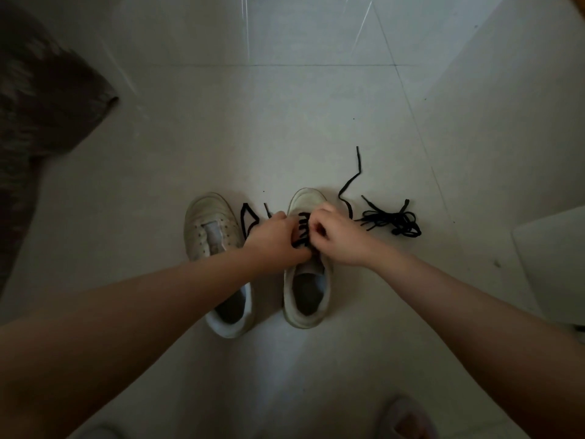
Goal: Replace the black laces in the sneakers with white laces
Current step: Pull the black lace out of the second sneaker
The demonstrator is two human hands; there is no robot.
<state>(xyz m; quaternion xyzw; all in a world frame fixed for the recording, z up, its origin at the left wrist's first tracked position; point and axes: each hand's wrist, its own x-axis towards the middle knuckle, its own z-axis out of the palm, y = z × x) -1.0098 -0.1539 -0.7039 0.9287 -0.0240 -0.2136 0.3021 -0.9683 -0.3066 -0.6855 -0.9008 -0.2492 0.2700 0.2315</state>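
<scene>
Both forearms reach in from 7 and 5 o'clock and meet over the right sneaker, which stands at frame centre on pale floor tiles. Left hand: fingers curled against the lacing, gripping the black lace that is threaded through this shoe's eyelets. Right hand: fingers curled tight, pinching the same lace at the upper rows. Free lace ends trail out at 11 and 1 o'clock from the hands. Left sneaker, just beside at 9 o'clock, shows bare eyelets. Loose black lace lies bundled at 3 o'clock. Slipper toe at 5 o'clock, frame bottom.
</scene>
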